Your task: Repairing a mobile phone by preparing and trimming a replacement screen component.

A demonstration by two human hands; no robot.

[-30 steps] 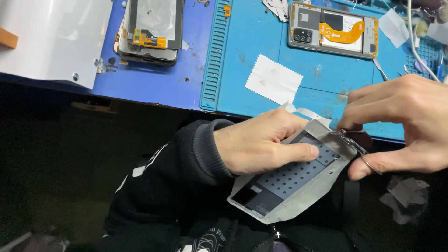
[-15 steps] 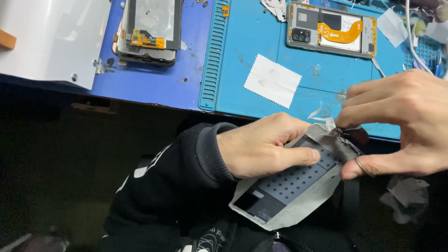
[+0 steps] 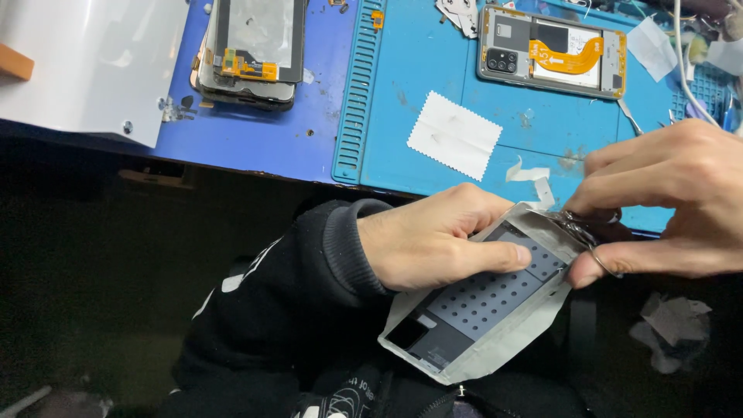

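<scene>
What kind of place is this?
Probably a phone repair bench. An opened phone lies on a blue work mat, a stack of screen parts sits nearby, and both hands work on a phone panel.

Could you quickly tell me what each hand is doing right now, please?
Left hand: closed on the grey phone panel, thumb pressed flat on it.
Right hand: pinching the panel's top corner.

Your right hand point(image 3: 665, 205) runs off the frame's right edge and hides the phone panel's point(image 3: 480, 302) upper corner; the small tool pinched there is too blurred to identify.
</scene>
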